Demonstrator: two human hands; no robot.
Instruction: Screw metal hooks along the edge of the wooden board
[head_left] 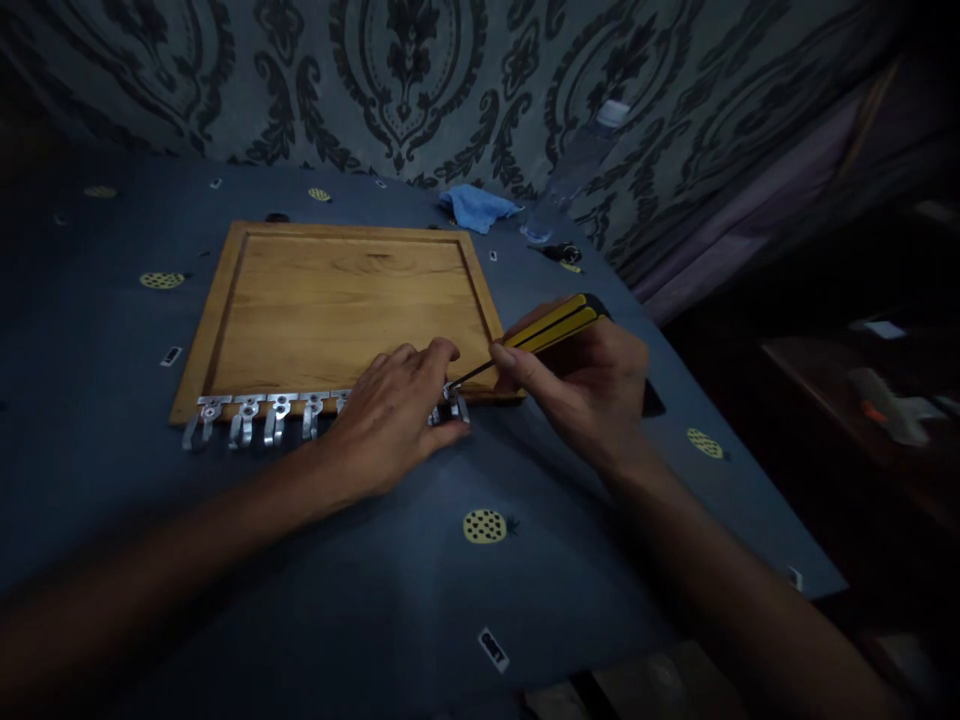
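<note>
A wooden board (337, 300) with a raised rim lies on a blue cloth. Along its near edge runs a row of several metal hooks (244, 418). My left hand (397, 415) rests palm down over the right part of that row, fingers curled and pressing on the last hook (452, 405). My right hand (581, 385) grips a screwdriver (551, 328) with a yellow and black handle. Its thin shaft points down and left, and the tip meets the last hook beside my left fingertips.
The blue cloth (300, 560) has yellow dotted fruit prints. A crumpled light blue rag (476, 207) and a clear plastic bottle (574, 175) stand at the back by a patterned curtain. The table edge drops off at the right into a dark room.
</note>
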